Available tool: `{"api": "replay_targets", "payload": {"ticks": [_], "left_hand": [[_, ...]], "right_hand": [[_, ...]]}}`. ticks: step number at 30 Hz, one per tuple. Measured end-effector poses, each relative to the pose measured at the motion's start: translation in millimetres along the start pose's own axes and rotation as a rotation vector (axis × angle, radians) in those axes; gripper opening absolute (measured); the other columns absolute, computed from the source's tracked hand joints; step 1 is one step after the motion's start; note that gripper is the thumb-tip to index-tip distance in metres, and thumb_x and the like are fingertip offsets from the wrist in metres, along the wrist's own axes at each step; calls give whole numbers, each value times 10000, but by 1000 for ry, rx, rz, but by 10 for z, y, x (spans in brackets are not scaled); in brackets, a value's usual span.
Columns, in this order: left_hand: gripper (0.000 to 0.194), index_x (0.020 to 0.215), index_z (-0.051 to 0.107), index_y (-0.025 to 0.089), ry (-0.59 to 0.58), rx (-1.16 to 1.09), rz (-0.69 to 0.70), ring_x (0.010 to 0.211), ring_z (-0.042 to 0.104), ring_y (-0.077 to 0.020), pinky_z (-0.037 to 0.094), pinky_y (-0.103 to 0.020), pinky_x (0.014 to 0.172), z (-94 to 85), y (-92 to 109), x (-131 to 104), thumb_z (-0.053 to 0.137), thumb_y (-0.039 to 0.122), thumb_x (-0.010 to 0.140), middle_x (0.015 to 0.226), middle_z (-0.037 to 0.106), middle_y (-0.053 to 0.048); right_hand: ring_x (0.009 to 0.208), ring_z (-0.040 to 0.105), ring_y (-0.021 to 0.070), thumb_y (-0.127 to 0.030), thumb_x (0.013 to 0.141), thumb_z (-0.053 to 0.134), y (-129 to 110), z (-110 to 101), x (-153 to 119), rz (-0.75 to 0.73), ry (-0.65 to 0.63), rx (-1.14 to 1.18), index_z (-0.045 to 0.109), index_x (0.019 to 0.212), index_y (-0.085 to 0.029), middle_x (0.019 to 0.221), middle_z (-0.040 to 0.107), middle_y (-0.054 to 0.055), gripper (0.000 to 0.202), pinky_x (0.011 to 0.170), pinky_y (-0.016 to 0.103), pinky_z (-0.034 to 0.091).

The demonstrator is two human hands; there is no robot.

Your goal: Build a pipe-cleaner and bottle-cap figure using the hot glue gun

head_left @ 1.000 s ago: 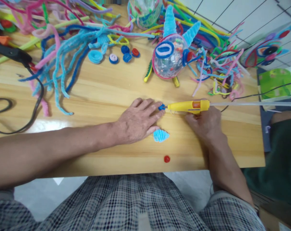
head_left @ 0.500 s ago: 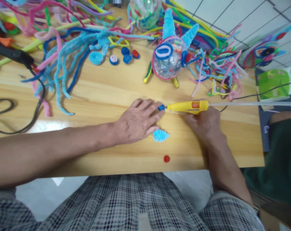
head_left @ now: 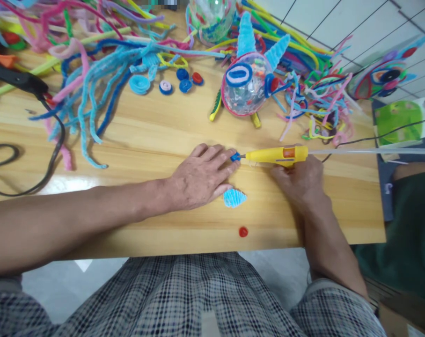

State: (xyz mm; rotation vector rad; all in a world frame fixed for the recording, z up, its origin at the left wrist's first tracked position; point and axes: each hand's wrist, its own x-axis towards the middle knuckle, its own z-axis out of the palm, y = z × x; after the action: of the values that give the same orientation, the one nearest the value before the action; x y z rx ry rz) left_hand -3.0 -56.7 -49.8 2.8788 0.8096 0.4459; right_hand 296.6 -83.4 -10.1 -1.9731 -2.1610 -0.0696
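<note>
My left hand [head_left: 201, 178] lies on the wooden table with its fingertips gripping a small dark blue piece [head_left: 235, 157], partly hidden, perhaps a pipe-cleaner coil. In my right hand [head_left: 302, 180] is a yellow hot glue gun [head_left: 277, 155], closed around its handle. The gun's metal nozzle points left and is at the blue piece. A clear glue stick [head_left: 367, 151] sticks out of its back. Beside my left thumb lies a light blue wound pipe-cleaner leaf shape [head_left: 235, 198], and a red coil [head_left: 243, 231] rests nearer the table edge.
A clear ball figure [head_left: 245, 93] with blue ears stands behind my hands. Several pipe-cleaner coils [head_left: 140, 84] and bundles [head_left: 107, 79] lie at the back left. A black cable [head_left: 58, 154] curls on the left. Another person's leg [head_left: 405, 224] is at the right.
The glue gun and my right hand have shifted slightly to the right. My left hand stays in place on the blue piece.
</note>
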Motion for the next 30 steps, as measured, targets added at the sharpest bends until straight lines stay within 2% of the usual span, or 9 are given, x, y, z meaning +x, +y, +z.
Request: {"api": "replay_targets", "payload": {"ticks": [6, 12, 16, 19, 22, 25, 27, 28, 30], "left_hand": [[531, 1536, 570, 170, 7, 1, 9, 1444, 517, -386, 444, -548, 1144, -1, -3, 1, 508, 478, 1109, 1633, 552, -169], [519, 1533, 580, 175, 17, 3, 12, 1441, 522, -386, 445, -550, 1142, 9, -3, 0, 513, 461, 1106, 1627, 560, -170], [530, 1525, 590, 163, 38, 9, 24, 1421, 536, -388, 454, -548, 1122, 32, -17, -6, 512, 473, 1103, 1621, 564, -177], [513, 1519, 602, 170, 50, 11, 26, 1413, 546, -378, 458, -544, 1121, 45, -30, -9, 502, 459, 1106, 1617, 570, -172], [497, 1502, 622, 171, 80, 6, 36, 1402, 564, -376, 477, -540, 1109, 46, -34, -12, 516, 443, 1100, 1598, 593, -168], [474, 1471, 650, 168, 124, 0, 41, 1360, 597, -390, 509, -561, 1070, 50, -33, -15, 523, 422, 1092, 1566, 625, -166], [457, 1456, 665, 165, 145, -11, 44, 1343, 609, -408, 523, -590, 1046, 61, -38, -13, 512, 392, 1090, 1541, 643, -174], [449, 1457, 666, 176, 145, -22, 44, 1347, 608, -415, 528, -600, 1036, 68, -43, -11, 510, 380, 1089, 1539, 644, -176], [439, 1453, 674, 197, 153, -51, 45, 1347, 612, -428, 536, -615, 1020, 78, -49, -7, 526, 374, 1080, 1522, 653, -181]], "right_hand": [[565, 553, 213, -300, 749, 631, 55, 29, 35, 132, 36, 140, 555, 677, -267, 580, 558, -1, 110, 544, 342, 452], [620, 603, 218, -382, 814, 708, -8, 19, 45, 240, 58, 423, 629, 754, -266, 682, 661, 9, 152, 555, 349, 506], [633, 577, 201, -455, 801, 749, -55, -94, 73, 236, 61, 487, 627, 779, -262, 701, 635, 0, 229, 565, 343, 493], [606, 508, 161, -437, 777, 743, 51, -268, 153, 273, 153, 565, 613, 783, -252, 689, 593, -14, 227, 554, 317, 438], [537, 421, 125, -440, 725, 722, 417, -487, 261, 286, 389, 706, 605, 863, -250, 686, 539, -33, 262, 498, 309, 345], [531, 355, 106, -515, 692, 670, 1006, -700, 284, 345, 698, 658, 509, 886, -286, 789, 517, -33, 341, 486, 321, 340], [568, 385, 127, -572, 751, 607, 1423, -804, 210, 464, 712, 488, 400, 853, -317, 770, 489, -39, 345, 512, 322, 369], [571, 380, 144, -618, 809, 526, 1612, -833, 150, 509, 642, 373, 324, 829, -334, 701, 425, -57, 349, 504, 323, 349], [593, 347, 167, -621, 923, 380, 1922, -829, 12, 463, 433, 213, 222, 817, -351, 614, 312, -84, 330, 526, 326, 339]]}}
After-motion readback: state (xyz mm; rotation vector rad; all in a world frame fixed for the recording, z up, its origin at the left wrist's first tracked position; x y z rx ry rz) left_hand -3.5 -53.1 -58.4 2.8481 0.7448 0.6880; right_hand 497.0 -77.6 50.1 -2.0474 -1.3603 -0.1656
